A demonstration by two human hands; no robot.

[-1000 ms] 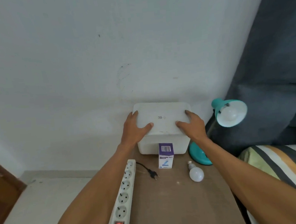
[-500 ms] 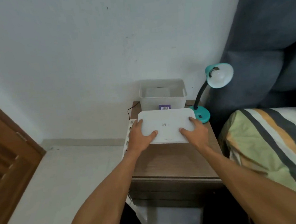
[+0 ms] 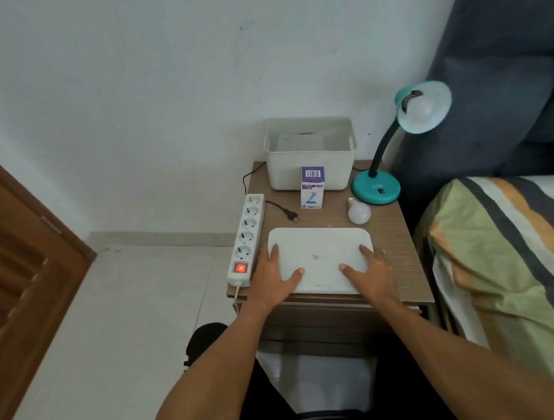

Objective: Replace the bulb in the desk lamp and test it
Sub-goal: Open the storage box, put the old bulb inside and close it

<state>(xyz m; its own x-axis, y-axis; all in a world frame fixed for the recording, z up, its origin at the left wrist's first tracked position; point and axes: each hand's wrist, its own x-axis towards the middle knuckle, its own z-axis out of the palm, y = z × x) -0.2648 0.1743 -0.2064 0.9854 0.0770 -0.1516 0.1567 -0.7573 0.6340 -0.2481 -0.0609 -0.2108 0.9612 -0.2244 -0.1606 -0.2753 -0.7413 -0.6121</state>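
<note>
Desk lamp (image 3: 396, 155) is standing upper right of frame, bulb (image 3: 421, 108) sitting in its shade; spare bulb (image 3: 359, 212) is lying beside the base. Left hand (image 3: 273, 275) and right hand (image 3: 368, 272) are clasping the lid (image 3: 320, 256) edges; right hand is nearer.

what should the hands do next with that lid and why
Probably let go of the white lid, since it already lies flat on the table with the left hand and right hand on its near corners. The bin stands open, so reaching for the lamp would follow.
</note>
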